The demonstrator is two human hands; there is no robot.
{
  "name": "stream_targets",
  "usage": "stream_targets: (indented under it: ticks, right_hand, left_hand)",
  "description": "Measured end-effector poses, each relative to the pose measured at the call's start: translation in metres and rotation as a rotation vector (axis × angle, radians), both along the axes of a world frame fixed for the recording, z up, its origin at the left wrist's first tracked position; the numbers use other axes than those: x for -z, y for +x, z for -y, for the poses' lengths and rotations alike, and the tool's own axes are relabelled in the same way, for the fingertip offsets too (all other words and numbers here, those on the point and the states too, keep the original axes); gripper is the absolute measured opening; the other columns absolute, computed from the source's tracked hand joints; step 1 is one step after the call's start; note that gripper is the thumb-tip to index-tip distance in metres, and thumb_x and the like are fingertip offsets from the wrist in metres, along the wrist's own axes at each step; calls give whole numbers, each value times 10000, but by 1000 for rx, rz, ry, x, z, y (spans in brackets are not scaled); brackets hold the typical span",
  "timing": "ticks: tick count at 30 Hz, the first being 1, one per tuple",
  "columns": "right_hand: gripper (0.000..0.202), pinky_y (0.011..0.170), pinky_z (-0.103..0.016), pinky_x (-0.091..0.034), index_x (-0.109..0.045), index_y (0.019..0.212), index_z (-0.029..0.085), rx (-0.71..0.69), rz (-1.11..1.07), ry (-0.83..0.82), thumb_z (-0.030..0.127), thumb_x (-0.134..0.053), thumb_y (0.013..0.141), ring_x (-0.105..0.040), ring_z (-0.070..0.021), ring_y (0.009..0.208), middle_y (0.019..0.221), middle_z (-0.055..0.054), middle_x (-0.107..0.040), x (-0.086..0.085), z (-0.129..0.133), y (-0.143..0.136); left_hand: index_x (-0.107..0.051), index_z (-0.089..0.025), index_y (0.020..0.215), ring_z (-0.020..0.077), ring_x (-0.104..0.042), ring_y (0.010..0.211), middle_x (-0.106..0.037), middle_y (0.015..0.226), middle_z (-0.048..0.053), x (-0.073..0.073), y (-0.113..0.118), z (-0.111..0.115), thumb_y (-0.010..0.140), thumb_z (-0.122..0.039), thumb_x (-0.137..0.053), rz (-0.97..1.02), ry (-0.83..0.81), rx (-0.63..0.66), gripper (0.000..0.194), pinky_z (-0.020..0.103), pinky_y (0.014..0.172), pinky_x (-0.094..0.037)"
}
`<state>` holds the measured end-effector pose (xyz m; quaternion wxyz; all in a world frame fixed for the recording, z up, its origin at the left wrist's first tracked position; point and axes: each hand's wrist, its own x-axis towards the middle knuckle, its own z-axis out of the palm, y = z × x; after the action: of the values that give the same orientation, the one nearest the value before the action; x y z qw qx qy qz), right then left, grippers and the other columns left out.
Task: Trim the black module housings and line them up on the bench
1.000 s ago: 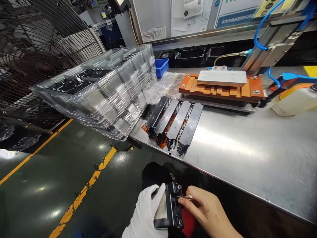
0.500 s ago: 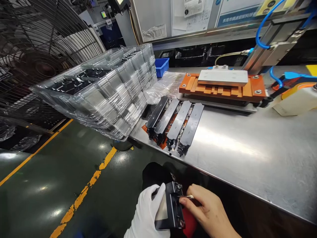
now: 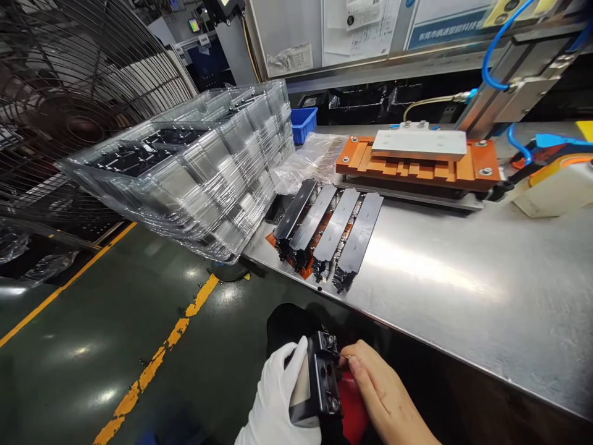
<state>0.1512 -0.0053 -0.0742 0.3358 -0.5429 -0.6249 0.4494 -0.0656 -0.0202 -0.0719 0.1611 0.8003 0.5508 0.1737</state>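
Note:
My left hand (image 3: 278, 392), in a white glove, is closed around a black plastic part (image 3: 322, 377) with holes in its end face. That part is held over my lap, off the front edge of the bench. My right hand (image 3: 382, 386) is bare and pinches a thin blade-like tool (image 3: 343, 356) against the part's upper right edge. Fingers hide most of the tool, so its exact kind does not show. Several long black plastic parts (image 3: 356, 238) lie side by side near the bench's front left edge, beyond my hands.
Stacked clear plastic trays (image 3: 222, 173) with black parts overhang the bench's left end. An orange fixture (image 3: 484, 164) under a metal press block (image 3: 419, 143) stands at the back of the metal bench (image 3: 440, 284). A blue bin (image 3: 303, 123), a large fan (image 3: 83, 117) and a white bottle (image 3: 551, 191) are around.
My right hand has drawn the tool up and away from the part's recessed face to its edge. My left hand has tilted the black part slightly, keeping hold of it.

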Motion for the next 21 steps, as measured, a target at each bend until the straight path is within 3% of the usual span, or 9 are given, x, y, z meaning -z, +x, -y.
stream_targets:
  ticks: [5,9,11,14,17,19,21]
  right_hand:
    - [264,704,-280,-477,-572,904,284,7,25,45,398,-359,1008,-583,-160,741,798,14,-553,2,4,-3]
    - [337,726,-267,-482,-530,894,268,149,-144,-100,449,-274,1018,-577,-158,792,843,4,-555,4,-1,-6]
    - [320,729,-261,-498,-521,942,268,138,-202,-194,504,-312,998,-580,-157,800,860,7,-569,6,-5,-6]
    - [341,690,-265,-520,-526,1028,276,118,-197,-290,589,-433,931,-590,-160,757,850,16,-586,10,-8,-4]
    - [376,749,-259,-535,-529,1127,280,222,-193,-300,578,-379,953,-632,-170,839,893,-3,-615,11,-2,-2]
    - [364,782,-239,-531,-535,1170,282,169,-211,-302,531,-351,979,-651,-163,845,878,-4,-637,8,7,-2]
    - [343,723,-218,-534,-547,1173,288,27,-220,-331,496,-345,990,-658,-150,749,825,6,-649,4,16,-2]
  left_hand:
    - [-235,-280,1517,317,-562,1212,-485,1374,130,3,2,2,614,-157,-617,62,-41,-50,987,442,981,-515]
    - [-234,-294,1518,325,-559,1213,-489,1375,120,2,1,1,585,-177,-635,113,-88,-37,1022,445,981,-516]
    - [-252,-295,1515,320,-571,1197,-502,1364,119,2,0,2,607,-195,-636,90,-82,-31,991,435,970,-522]
    - [-248,-270,1518,309,-577,1187,-499,1356,129,2,-1,2,630,-208,-630,18,-40,-4,969,409,945,-537]
    - [-241,-227,1518,312,-573,1168,-488,1327,150,4,-1,-2,632,-204,-621,-50,94,-3,964,410,910,-551]
    - [-262,-217,1506,306,-583,1120,-496,1279,152,6,-1,-6,637,-184,-605,-99,191,-19,935,421,876,-561]
    - [-296,-213,1484,302,-589,1068,-504,1233,147,6,-1,-10,639,-184,-606,-137,248,-49,900,432,841,-568]
